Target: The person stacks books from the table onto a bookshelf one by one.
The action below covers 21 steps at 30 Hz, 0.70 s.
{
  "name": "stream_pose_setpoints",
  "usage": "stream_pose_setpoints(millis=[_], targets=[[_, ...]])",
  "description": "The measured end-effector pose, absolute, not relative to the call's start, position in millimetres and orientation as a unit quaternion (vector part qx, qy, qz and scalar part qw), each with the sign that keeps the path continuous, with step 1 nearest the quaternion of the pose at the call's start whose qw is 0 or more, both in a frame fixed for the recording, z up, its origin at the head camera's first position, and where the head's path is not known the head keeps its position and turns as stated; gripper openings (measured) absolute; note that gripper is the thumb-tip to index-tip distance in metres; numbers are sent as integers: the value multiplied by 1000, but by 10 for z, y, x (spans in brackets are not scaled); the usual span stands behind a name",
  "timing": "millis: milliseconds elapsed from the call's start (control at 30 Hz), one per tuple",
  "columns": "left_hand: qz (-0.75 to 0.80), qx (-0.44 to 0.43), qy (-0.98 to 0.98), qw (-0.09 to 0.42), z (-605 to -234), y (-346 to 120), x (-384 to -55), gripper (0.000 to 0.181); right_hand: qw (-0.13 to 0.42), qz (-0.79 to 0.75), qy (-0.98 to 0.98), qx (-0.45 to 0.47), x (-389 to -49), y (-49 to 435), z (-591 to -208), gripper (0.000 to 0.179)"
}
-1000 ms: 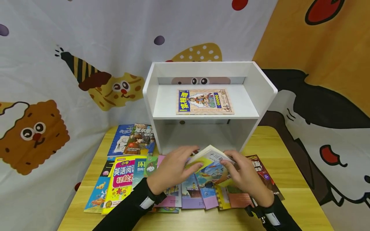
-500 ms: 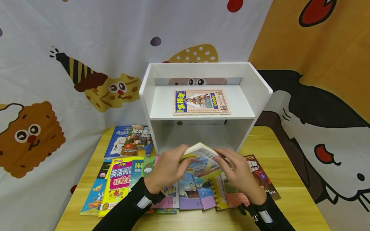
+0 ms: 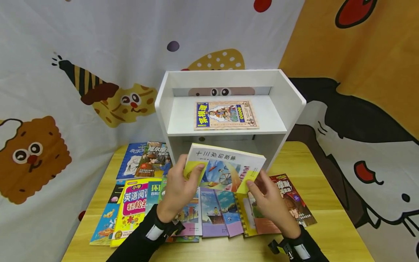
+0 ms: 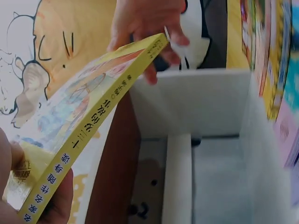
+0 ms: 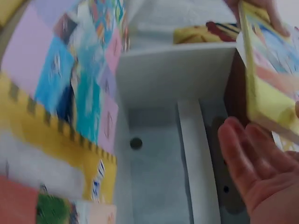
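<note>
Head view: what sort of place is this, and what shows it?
Probably a children's reading corner: colorful illustrated books spread on a wooden table, a small white shelf, and a cartoon-patterned backdrop behind.

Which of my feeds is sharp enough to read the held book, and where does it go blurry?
Head view: fairly crisp, the held book showing a legible large title. Left wrist view: spine lettering readable, but the cover looks washed out and the books along the right edge are soft. Right wrist view: blurriest, the striped-edge yellow book smeared.
</note>
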<state>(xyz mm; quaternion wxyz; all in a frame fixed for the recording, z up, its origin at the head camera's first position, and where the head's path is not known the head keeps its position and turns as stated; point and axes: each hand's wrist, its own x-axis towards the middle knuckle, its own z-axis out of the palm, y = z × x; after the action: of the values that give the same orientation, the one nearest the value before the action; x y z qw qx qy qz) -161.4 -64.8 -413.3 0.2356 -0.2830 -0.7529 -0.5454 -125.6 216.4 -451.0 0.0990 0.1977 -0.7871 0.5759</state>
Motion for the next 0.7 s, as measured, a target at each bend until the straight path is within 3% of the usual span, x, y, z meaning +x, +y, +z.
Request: stream_pose_setpoints(millis=[100,267,433,533,700], targets=[[-569,-266,-750,207,-4107,-582,-1552,24,83,636,-737,214,-1200,2080,-4489,53],[-592,-269,-741,167,-3999,-525,-1456,24,118,676,-694,219,-1175,2088,-4508,52],[-598,-298,-730,140,-3924,-564,-1421,57,155,668,-700,199,-1214,2196,-4497,50],[-587,-311,-736,132,-3915,-587,-1420,77,150,684,-691,180,-1228,2233,-4438,48],[-590,-300,-742,104,-3933,-580,-1419,79,103,710,-676,165,-1205,2214,-4335,47]])
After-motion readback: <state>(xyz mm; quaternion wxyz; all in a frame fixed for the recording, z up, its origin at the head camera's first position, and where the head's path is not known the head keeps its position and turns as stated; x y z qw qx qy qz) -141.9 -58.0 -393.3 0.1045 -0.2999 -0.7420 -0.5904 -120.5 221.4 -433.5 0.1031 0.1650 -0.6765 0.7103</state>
